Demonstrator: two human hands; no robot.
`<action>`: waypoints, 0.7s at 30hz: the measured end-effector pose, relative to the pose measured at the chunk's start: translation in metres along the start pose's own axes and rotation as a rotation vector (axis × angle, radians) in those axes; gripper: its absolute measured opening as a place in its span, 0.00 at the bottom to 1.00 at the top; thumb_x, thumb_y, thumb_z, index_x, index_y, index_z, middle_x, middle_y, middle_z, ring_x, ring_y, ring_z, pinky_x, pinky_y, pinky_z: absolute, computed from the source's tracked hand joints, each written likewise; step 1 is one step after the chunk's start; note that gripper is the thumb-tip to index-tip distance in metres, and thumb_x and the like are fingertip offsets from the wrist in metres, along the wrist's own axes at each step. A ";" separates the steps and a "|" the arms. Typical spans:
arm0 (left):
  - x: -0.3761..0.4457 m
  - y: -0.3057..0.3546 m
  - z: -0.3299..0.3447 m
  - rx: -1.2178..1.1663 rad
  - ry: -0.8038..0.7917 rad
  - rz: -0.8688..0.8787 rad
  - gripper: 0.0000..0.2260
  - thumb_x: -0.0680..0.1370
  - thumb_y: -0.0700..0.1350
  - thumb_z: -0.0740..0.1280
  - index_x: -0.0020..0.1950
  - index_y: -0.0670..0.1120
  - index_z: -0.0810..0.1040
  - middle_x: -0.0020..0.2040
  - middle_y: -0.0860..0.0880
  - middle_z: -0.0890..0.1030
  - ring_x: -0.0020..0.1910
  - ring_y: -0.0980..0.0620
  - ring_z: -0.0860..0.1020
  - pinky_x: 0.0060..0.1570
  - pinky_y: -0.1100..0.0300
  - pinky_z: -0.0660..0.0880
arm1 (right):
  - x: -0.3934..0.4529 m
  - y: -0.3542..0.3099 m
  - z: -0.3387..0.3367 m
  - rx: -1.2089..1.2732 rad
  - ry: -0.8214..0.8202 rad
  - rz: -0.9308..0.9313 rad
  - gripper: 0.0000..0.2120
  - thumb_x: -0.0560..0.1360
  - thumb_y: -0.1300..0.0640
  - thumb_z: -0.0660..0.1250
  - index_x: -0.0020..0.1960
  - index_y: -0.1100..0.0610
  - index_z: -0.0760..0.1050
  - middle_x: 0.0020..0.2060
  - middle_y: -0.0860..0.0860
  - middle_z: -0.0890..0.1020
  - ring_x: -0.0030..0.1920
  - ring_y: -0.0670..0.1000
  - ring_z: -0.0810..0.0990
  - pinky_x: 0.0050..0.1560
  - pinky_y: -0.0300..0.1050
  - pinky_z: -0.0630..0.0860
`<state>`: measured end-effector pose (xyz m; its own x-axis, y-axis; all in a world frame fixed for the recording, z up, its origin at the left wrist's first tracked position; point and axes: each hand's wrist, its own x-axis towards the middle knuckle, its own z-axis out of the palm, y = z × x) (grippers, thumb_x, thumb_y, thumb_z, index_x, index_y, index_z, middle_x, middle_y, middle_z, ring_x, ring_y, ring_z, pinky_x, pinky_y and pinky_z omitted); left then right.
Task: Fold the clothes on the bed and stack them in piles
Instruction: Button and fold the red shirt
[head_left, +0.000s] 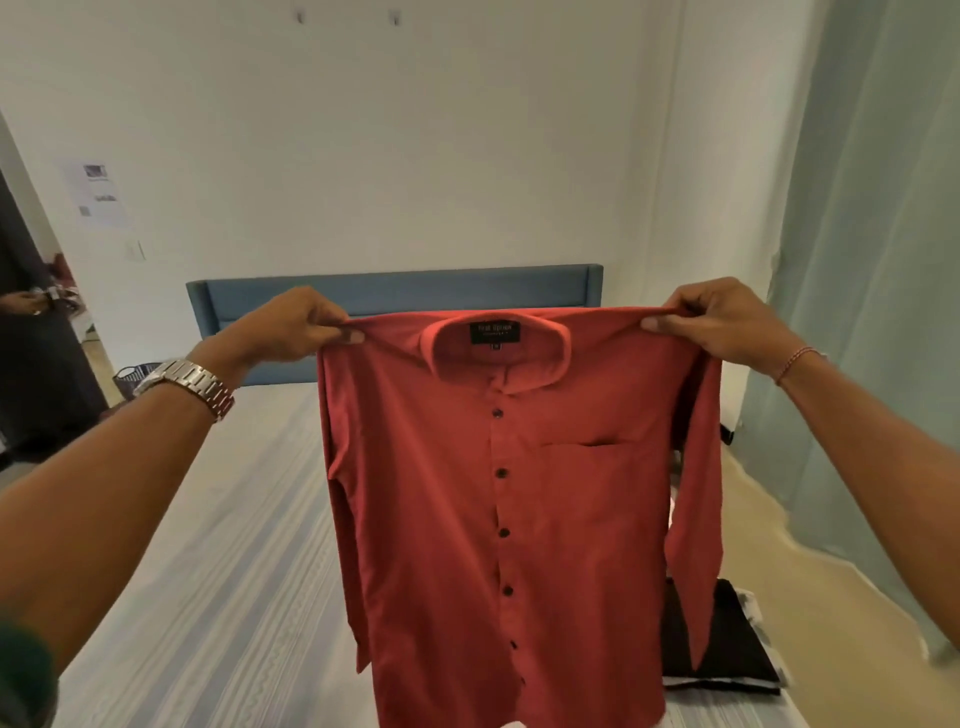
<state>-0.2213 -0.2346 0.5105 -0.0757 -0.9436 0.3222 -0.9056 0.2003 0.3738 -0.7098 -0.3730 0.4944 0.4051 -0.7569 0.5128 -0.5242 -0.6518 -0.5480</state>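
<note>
A red button-up shirt (467, 519) with dark buttons and a chest pocket hangs in the air in front of me, front side facing me, buttoned, sleeves dangling at both sides. My left hand (296, 325) pinches its left shoulder and my right hand (711, 322) pinches its right shoulder, holding it spread out above the bed (208, 571). A folded dark garment (727, 649) lies on the bed at the lower right, partly hidden behind the shirt.
The bed has a pale striped cover and a blue headboard (395, 296) against the white wall. A pale green curtain (872, 312) hangs at the right. A person (31, 364) stands at the far left by a dark basket (135, 376).
</note>
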 end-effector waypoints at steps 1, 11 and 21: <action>0.000 -0.002 -0.001 -0.005 -0.015 -0.013 0.37 0.69 0.74 0.66 0.40 0.37 0.81 0.28 0.46 0.69 0.28 0.55 0.65 0.33 0.58 0.65 | 0.000 -0.002 0.000 -0.021 -0.014 -0.002 0.09 0.73 0.47 0.76 0.41 0.52 0.84 0.36 0.51 0.84 0.39 0.50 0.80 0.45 0.51 0.77; 0.015 0.048 0.039 0.185 0.517 -0.436 0.18 0.80 0.52 0.63 0.42 0.41 0.83 0.39 0.42 0.84 0.46 0.38 0.82 0.43 0.51 0.76 | -0.024 -0.059 0.001 0.296 -0.689 0.021 0.16 0.79 0.55 0.72 0.42 0.67 0.76 0.36 0.57 0.75 0.39 0.54 0.74 0.43 0.46 0.72; 0.020 0.122 0.077 -0.560 -0.055 -0.501 0.09 0.80 0.37 0.64 0.49 0.32 0.81 0.39 0.41 0.86 0.32 0.48 0.84 0.24 0.66 0.72 | -0.055 -0.134 0.092 1.034 -0.352 0.284 0.11 0.81 0.59 0.66 0.41 0.62 0.78 0.31 0.50 0.72 0.31 0.45 0.70 0.34 0.36 0.73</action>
<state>-0.3653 -0.2489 0.4954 0.2554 -0.9660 -0.0411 -0.4906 -0.1661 0.8554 -0.5925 -0.2482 0.4791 0.6444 -0.7483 0.1576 0.1750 -0.0563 -0.9830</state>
